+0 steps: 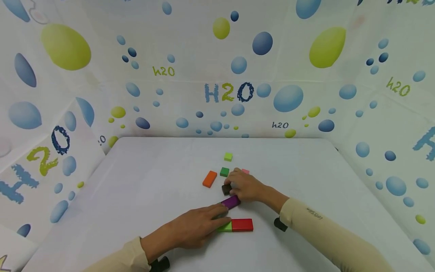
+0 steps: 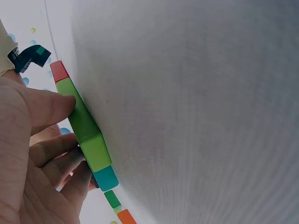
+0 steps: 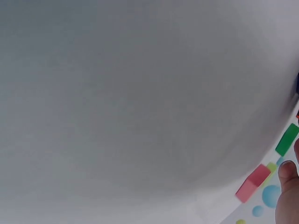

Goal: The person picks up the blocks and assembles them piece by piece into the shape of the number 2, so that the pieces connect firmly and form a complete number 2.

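While hands (image 1: 192,228) (image 1: 246,186) touch blocks (image 1: 231,202) — printed sheeting (image 1: 190,37) backs the table (image 1: 153,177).

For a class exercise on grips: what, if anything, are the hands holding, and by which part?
The right hand seems to pinch the black block by its right side; the left hand touches a green block without clear grip.

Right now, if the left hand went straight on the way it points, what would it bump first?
The left hand would probably meet the purple block first, right by its fingers, though they may already touch it.
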{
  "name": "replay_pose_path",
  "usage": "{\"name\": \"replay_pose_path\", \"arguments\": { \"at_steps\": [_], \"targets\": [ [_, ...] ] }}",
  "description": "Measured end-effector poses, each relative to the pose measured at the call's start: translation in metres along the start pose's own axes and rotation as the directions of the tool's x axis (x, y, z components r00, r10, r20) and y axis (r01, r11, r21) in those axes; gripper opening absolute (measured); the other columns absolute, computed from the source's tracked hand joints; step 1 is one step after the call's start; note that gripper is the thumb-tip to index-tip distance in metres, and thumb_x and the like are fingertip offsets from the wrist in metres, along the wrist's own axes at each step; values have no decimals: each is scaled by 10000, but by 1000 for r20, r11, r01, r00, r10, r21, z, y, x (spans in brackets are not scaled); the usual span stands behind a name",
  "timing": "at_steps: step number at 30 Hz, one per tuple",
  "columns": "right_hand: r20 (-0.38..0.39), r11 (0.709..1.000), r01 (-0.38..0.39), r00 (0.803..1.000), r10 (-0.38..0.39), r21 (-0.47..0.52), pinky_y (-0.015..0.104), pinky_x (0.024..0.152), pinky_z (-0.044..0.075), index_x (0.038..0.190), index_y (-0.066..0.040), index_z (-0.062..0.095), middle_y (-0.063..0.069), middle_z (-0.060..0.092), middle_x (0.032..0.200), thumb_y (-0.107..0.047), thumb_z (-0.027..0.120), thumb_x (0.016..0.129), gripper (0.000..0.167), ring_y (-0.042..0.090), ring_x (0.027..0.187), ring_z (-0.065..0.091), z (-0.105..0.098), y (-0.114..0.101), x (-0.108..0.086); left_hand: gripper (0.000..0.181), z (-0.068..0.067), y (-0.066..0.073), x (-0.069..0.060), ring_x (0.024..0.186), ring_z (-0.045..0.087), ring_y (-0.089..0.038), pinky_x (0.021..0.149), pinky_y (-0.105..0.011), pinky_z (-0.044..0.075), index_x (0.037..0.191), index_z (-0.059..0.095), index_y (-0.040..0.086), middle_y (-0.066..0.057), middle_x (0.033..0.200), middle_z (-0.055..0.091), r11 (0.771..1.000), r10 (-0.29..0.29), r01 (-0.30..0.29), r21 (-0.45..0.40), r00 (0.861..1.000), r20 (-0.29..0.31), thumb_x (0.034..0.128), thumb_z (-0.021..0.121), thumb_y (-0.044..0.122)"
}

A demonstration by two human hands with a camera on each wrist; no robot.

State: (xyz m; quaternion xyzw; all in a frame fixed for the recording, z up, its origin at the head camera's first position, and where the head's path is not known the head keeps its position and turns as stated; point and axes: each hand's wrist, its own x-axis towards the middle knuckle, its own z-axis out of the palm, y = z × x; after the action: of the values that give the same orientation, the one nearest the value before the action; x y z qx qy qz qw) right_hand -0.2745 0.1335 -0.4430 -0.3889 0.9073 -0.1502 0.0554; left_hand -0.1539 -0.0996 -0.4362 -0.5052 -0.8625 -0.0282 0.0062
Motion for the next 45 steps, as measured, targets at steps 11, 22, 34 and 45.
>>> {"name": "replay_pose_path", "arguments": {
  "at_steps": [11, 22, 34, 45],
  "targets": [
    [-33, 999, 11, 999, -13, -44, 346, 987, 492, 1233, -128, 671, -34, 660, 1159, -140, 723, 930, 307, 133, 1094, 491, -6, 20, -12, 579, 0, -2, -2, 1427, 439, -229, 1086, -354, 471, 1499, 489, 214, -38, 1532, 453, 999, -32, 32, -19, 999, 24, 958, 691, 190],
    [-51, 999, 23, 998, -25, -36, 353, 963, 519, 1222, -100, 660, 9, 652, 1195, -166, 747, 918, 323, 161, 1117, 504, -7, 25, -31, 582, -1, -2, -4, 1431, 437, -233, 1081, -368, 477, 1506, 476, 239, -34, 1542, 443, 998, -42, 44, -46, 998, 41, 966, 686, 187],
    [-55, 999, -15, 998, 18, 51, 333, 885, 532, 1200, -107, 660, -34, 619, 1089, -217, 769, 900, 337, 127, 1040, 508, -5, 23, -48, 577, -1, 1, 1, 1440, 429, -229, 1082, -364, 474, 1511, 470, 248, -28, 1546, 440, 997, -38, 42, -64, 998, 55, 976, 677, 194],
    [-80, 996, -27, 996, 34, 80, 323, 859, 539, 1173, -101, 673, -36, 615, 1049, -237, 796, 871, 354, 111, 980, 532, -5, 20, -49, 577, -2, 0, -1, 1437, 429, -221, 1080, -363, 476, 1516, 461, 257, -22, 1545, 437, 997, -39, 43, -62, 998, 56, 981, 672, 210]
  ]
}}
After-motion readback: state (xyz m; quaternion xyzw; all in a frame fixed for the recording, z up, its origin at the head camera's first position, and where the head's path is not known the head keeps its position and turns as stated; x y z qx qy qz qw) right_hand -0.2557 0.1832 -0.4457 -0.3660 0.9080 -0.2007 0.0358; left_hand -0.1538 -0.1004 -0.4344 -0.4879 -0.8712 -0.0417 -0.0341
